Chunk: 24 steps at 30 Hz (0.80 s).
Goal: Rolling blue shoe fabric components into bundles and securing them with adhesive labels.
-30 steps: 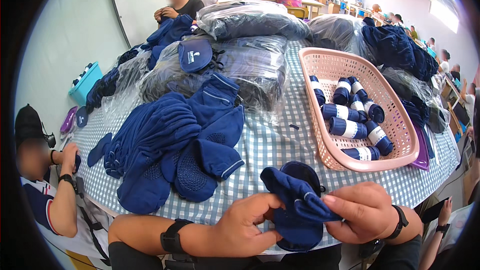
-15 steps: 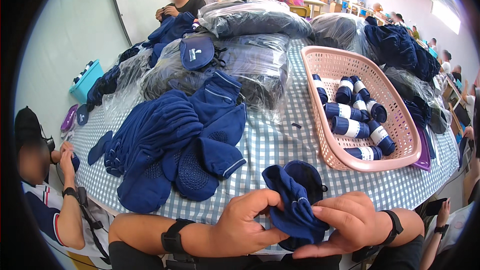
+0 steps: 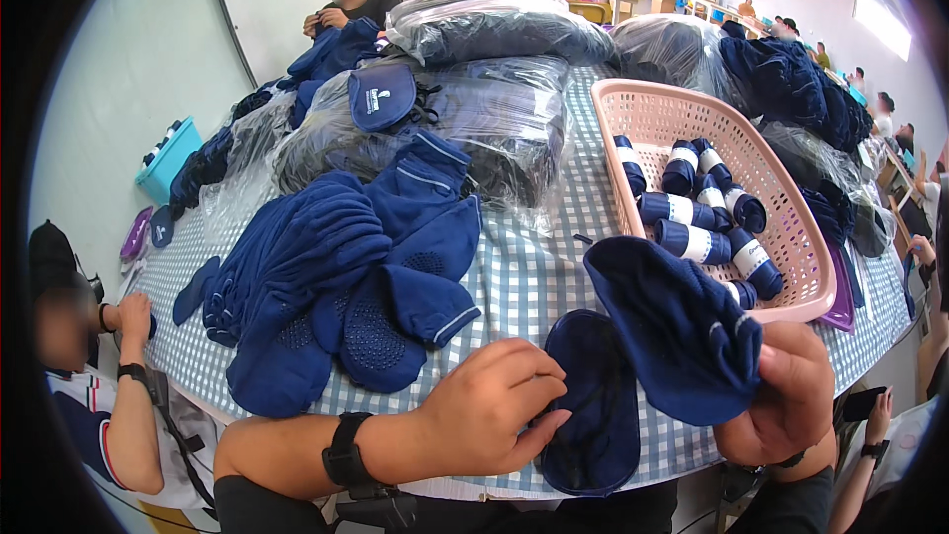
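Raised at the right, my right hand [image 3: 781,391] grips a navy sock [image 3: 672,326] by its cuff end, where a thin pale stripe runs. The sock's toe points up and left, in front of the basket. My left hand [image 3: 504,400] has its fingers curled but apart, with nothing seen in them. It is beside the left edge of a flat, oval navy pouch [image 3: 591,435] lying on the table's front edge. Further left spreads a heap of navy socks [image 3: 306,257], some with dotted soles.
A pink basket [image 3: 801,247] holding several rolled navy bundles with white bands stands at the right. Plastic-wrapped dark stacks [image 3: 504,129] fill the back of the checked tablecloth [image 3: 524,267], with a printed navy pouch [image 3: 382,97] on top. People sit left, right and behind.
My right hand has lifted the sock up and right, off the pouch. My left hand has let go of the sock, and the pouch now shows whole on the table.
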Each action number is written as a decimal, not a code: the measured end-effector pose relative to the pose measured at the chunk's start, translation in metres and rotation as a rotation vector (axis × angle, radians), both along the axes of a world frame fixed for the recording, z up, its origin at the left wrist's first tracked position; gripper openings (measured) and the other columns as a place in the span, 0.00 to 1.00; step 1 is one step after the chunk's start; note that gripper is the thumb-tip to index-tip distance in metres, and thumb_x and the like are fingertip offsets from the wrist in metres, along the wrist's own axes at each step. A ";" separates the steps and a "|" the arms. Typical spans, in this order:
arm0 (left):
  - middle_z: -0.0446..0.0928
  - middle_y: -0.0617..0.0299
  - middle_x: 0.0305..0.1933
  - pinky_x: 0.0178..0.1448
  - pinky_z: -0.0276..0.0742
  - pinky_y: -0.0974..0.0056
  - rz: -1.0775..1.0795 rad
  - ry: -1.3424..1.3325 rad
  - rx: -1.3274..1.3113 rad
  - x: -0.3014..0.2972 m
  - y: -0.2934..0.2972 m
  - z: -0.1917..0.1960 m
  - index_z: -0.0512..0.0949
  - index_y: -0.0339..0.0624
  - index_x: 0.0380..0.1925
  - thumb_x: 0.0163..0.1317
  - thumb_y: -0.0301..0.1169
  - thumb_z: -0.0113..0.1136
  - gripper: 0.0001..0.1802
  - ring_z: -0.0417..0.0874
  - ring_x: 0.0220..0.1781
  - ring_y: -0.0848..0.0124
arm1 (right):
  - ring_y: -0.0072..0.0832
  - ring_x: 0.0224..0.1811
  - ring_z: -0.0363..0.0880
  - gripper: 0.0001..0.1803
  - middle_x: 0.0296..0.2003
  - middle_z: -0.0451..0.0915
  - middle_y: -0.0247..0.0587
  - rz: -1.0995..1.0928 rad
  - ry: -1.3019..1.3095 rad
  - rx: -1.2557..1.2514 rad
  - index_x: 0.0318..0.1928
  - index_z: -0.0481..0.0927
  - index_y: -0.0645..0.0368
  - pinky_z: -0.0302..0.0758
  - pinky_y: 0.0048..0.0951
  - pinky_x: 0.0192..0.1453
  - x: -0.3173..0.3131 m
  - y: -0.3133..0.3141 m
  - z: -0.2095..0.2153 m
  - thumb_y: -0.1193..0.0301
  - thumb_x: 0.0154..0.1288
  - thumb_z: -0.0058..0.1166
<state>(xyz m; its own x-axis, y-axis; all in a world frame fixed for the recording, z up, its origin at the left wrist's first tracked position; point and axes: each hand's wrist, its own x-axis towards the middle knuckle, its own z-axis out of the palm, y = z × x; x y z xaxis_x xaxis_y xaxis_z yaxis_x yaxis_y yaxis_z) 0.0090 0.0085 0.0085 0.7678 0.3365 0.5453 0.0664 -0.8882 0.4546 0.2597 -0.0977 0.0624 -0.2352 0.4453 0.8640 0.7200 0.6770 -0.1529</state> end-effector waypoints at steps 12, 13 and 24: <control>0.80 0.57 0.48 0.60 0.76 0.56 -0.199 0.267 0.154 -0.008 0.009 0.010 0.83 0.36 0.39 0.47 0.29 0.62 0.17 0.78 0.56 0.57 | 0.34 0.30 0.86 0.24 0.35 0.84 0.50 0.057 -0.126 -0.047 0.47 0.79 0.67 0.77 0.27 0.26 -0.006 0.007 -0.011 0.75 0.48 0.71; 0.80 0.57 0.48 0.60 0.76 0.56 -0.195 0.268 0.153 -0.009 0.010 0.008 0.83 0.36 0.39 0.47 0.29 0.62 0.17 0.78 0.56 0.57 | 0.35 0.30 0.86 0.23 0.35 0.84 0.50 0.050 -0.125 -0.043 0.47 0.79 0.67 0.77 0.28 0.26 -0.006 0.007 -0.012 0.77 0.48 0.69; 0.78 0.59 0.44 0.51 0.77 0.59 -0.183 0.421 0.138 -0.024 0.028 0.030 0.83 0.40 0.37 0.54 0.23 0.58 0.10 0.80 0.47 0.61 | 0.30 0.25 0.82 0.21 0.36 0.84 0.47 0.041 -0.253 -0.066 0.41 0.81 0.63 0.73 0.26 0.25 -0.008 0.011 -0.020 0.72 0.43 0.68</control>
